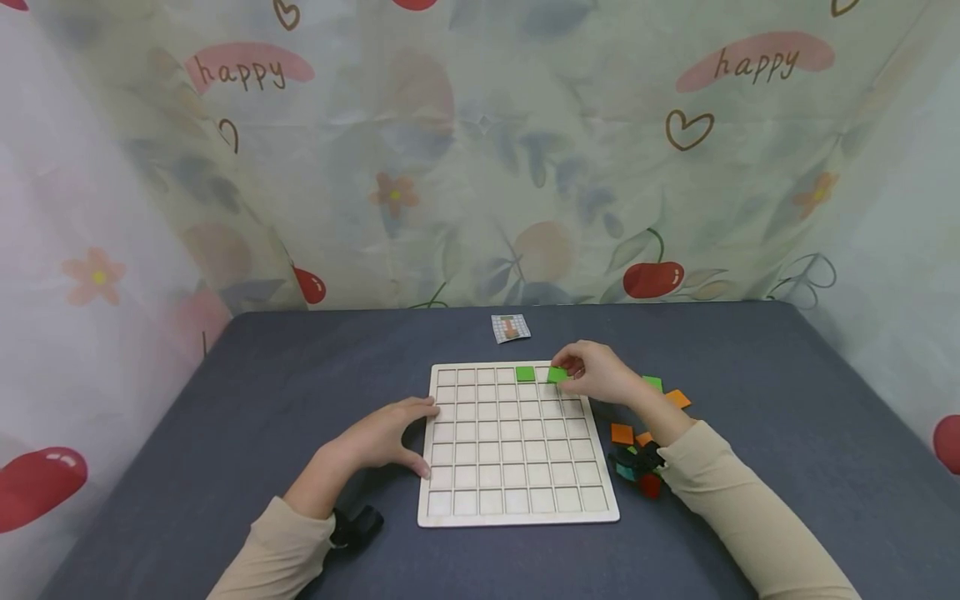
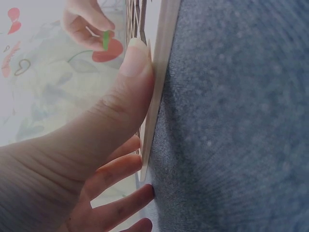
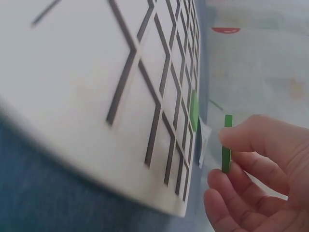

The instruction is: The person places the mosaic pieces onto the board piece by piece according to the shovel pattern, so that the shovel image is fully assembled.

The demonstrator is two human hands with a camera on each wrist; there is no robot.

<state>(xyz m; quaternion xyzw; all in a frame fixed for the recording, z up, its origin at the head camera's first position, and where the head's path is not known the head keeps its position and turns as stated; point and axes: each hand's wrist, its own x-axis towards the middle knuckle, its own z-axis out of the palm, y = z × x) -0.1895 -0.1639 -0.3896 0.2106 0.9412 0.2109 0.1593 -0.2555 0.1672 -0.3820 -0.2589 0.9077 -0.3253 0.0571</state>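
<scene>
A white grid board (image 1: pixel 487 431) lies on the dark cloth, with one green square (image 1: pixel 525 374) set in its top row. My right hand (image 1: pixel 600 372) pinches a second green square (image 1: pixel 557 374) between thumb and fingers over the top row, right of the first. In the right wrist view that held square (image 3: pixel 226 144) is seen edge-on, apart from the board. At the board's left edge my left hand (image 1: pixel 385 435) rests with thumb and fingers spread, touching the rim; the left wrist view shows the thumb (image 2: pixel 135 65) against the board's side.
Right of the board, partly under my right forearm, lie loose pieces: orange squares (image 1: pixel 622 433), a green one (image 1: pixel 652 383), a red one (image 1: pixel 649 486) and a teal one (image 1: pixel 626 472). A small printed card (image 1: pixel 511 327) lies behind the board. A patterned curtain (image 1: pixel 480 167) hangs behind the table.
</scene>
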